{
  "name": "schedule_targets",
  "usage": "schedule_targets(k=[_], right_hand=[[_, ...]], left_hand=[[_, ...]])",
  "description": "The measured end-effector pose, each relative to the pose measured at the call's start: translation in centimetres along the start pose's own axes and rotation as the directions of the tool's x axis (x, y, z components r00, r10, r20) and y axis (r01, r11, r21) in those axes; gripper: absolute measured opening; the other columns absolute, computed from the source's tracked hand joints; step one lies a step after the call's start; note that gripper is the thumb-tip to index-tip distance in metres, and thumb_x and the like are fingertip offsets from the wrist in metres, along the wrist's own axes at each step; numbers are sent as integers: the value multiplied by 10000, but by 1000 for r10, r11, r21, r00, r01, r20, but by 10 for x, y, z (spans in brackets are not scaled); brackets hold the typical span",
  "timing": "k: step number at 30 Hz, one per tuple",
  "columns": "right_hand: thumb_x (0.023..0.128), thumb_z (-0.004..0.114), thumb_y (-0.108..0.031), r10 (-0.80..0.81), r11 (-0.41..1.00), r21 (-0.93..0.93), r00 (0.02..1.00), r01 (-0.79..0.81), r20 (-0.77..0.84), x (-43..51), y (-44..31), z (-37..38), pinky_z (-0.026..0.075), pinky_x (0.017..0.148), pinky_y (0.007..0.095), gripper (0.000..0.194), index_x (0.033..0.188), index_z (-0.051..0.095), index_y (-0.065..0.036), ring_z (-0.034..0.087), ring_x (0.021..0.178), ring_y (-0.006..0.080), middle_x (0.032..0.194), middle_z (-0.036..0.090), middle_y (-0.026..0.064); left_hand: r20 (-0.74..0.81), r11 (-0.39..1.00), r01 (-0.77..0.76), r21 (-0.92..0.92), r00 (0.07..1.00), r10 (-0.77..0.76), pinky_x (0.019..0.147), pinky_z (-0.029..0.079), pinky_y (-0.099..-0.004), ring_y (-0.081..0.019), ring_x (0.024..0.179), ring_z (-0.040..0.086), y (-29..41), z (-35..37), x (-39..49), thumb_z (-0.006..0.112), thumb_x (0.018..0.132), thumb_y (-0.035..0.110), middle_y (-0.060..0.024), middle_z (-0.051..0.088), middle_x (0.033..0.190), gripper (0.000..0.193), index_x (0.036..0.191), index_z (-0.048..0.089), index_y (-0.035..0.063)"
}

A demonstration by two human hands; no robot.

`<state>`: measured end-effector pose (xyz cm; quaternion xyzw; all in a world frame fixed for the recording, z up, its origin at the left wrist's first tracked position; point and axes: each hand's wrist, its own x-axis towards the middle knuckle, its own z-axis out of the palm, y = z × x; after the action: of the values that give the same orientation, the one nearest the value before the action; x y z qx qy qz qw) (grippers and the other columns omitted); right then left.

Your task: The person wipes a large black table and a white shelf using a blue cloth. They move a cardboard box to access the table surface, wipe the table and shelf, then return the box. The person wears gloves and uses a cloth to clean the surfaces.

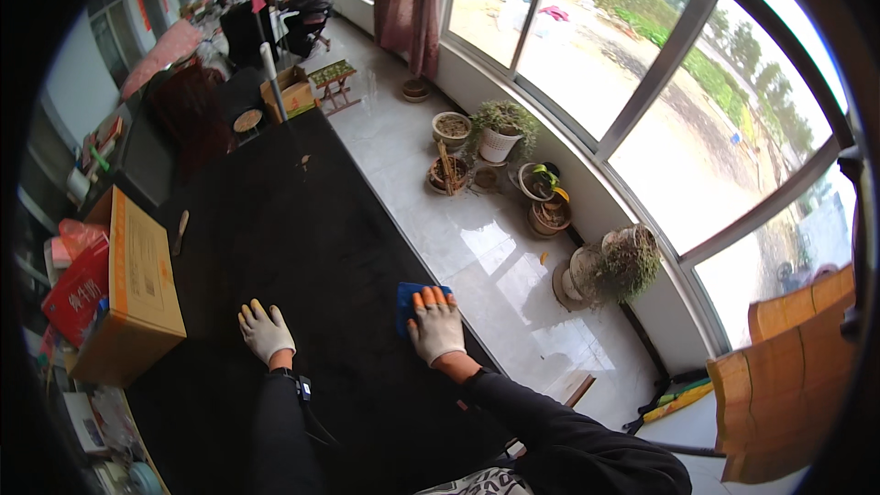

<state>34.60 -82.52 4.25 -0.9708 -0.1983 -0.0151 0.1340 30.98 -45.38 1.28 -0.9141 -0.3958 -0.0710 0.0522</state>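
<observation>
A long black tabletop [323, 234] stretches out before me. My right hand [438, 326], in a pale glove with orange fingertips, presses flat on a blue cloth [405, 309] near the table's right edge. The cloth shows on the left of the fingers and just beyond them. My left hand [267, 333], in a pale glove with yellowish fingertips, rests on the table with fingers apart and holds nothing. Beyond it, a thin light-coloured tool or stick [181, 232] lies near the cardboard box [148, 268]. A small pale mark [302, 162] shows towards the far end of the tabletop.
The cardboard box stands along the left edge, beside a red carton [79, 292] and plastic bags. Several potted plants [498, 141] stand on the tiled floor at the right, below windows. At the back, a person [306, 10] sits on a stool. A grey pole [271, 79] rises behind the table's far end.
</observation>
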Motion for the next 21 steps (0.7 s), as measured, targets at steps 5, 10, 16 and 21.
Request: schedule_targets(k=[5,10,16,21], right_hand=[[1052,642,-422,-377,925,103,913,365,153,-97,-33,-2,296,1316,535,625,1567,557,-78,430,1586,347,1648,528,171],[1062,628,-397,-465,883,209,843,420,271,-193,29,-39,287,1319,552,602,1565,560,-74,435,1582,347,1645,525,181],[1052,614,-343,270,962,29,963,-270,-15,-119,71,-30,273,1311,541,631,1565,510,9,416,1568,396,1618,511,231],[1056,611,-363,150,988,-29,982,-154,-115,-72,24,-9,284,1311,522,632,1558,520,10,424,1562,392,1625,509,227]], left_hand=[[145,999,-31,20,989,28,1341,314,-440,-335,1618,372,-5,-2,7,360,1161,582,-145,425,1744,707,1688,430,116],[249,998,-62,-5,967,62,1343,288,-467,-345,1639,327,-17,-8,-18,412,1108,682,-138,369,1778,815,1720,373,144],[38,991,-102,88,994,99,1334,327,-475,-356,1598,392,-8,-7,-51,405,1158,573,-151,455,1716,696,1674,431,107],[32,992,-82,92,996,80,1323,352,-481,-352,1589,405,-5,-15,-53,381,1164,578,-156,474,1704,691,1670,443,111]])
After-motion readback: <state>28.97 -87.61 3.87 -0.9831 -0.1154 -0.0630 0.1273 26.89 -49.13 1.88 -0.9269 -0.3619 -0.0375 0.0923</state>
